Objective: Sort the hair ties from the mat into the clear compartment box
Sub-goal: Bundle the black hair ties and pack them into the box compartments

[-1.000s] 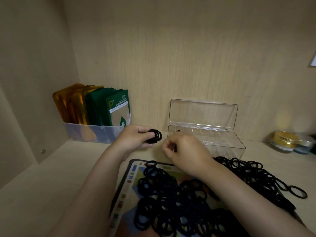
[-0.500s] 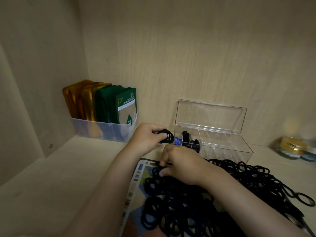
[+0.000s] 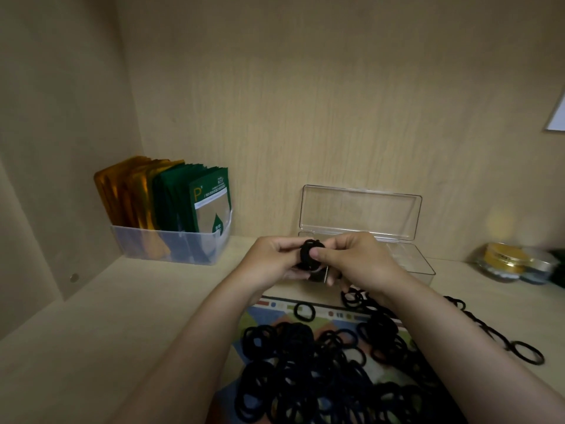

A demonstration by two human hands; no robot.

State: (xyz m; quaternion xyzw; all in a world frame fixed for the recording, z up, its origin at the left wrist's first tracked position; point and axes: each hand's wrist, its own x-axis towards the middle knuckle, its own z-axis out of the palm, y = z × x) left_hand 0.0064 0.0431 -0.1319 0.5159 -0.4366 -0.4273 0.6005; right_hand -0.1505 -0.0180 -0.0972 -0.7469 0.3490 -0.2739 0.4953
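A heap of several black hair ties [image 3: 308, 371] covers a patterned mat [image 3: 275, 310] in front of me. Both hands meet above the mat's far edge. My left hand [image 3: 269, 264] grips a small bundle of black hair ties [image 3: 307, 254], and my right hand [image 3: 357, 261] pinches the same bundle from the right, thumb pressed on it. Just behind the hands stands the clear compartment box [image 3: 419, 264] with its lid [image 3: 360, 212] raised against the back wall. The hands hide the box's left compartments.
A clear bin of green and gold sachets [image 3: 171, 221] stands at the back left. Small round jars with gold lids [image 3: 507, 261] sit at the far right. One loose hair tie [image 3: 527, 351] lies off the mat to the right. Wooden walls close in left and behind.
My right hand rose from the heap on the mat and joined the left hand at the bundle. The left hand stayed roughly in place, holding its ties.
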